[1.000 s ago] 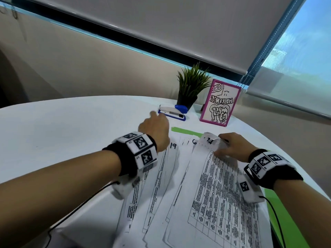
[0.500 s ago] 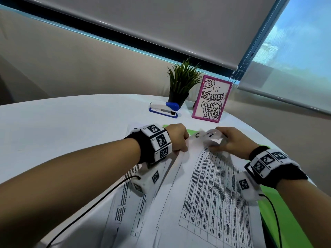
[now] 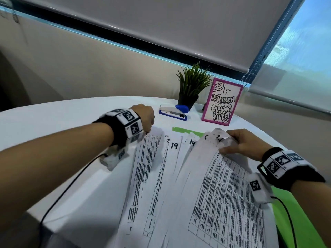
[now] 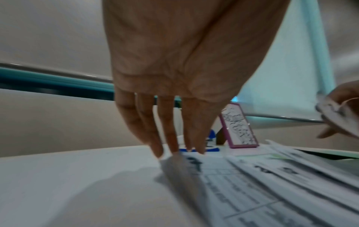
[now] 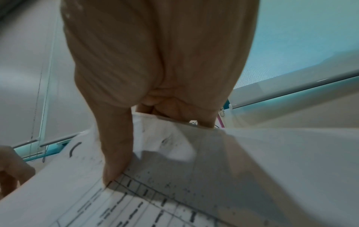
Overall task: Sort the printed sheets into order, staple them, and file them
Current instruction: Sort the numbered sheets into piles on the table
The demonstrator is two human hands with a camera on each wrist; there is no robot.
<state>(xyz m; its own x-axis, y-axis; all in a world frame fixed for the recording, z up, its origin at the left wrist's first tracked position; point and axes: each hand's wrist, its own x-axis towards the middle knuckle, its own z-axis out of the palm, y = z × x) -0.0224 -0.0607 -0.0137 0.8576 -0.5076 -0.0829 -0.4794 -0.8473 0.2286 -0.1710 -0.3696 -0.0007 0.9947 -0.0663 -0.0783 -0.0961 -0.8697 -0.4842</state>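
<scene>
Your left hand (image 3: 145, 116) is over the far left corner of the fanned printed sheets (image 3: 179, 185), fingers (image 4: 155, 138) straight and pointing down, tips touching the top edge of the leftmost sheet (image 3: 148, 158) on the white table (image 3: 53, 126), gripping nothing. Your right hand (image 3: 245, 143) is clamped on the far end of a raised batch of sheets (image 3: 223, 185): thumb (image 5: 114, 153) pressed on top of the printed grid, other fingers curled under the bent-up paper edge. The 2 hands are well apart, w/ the spread pages between them (handwritten nos. 19 and 14 show on two exposed top margins; the mark on the raised batch is too blurred to read). The stapler (image 3: 172, 111), blue & white, lies beyond the sheets, near your left hand but not touching it. Just behind it stands a small potted plant (image 3: 192, 86), and beside that a pink-framed card (image 3: 222, 102) leans upright. A green folder (image 3: 293, 221) sticks out from under the sheets at the right and far edge.
</scene>
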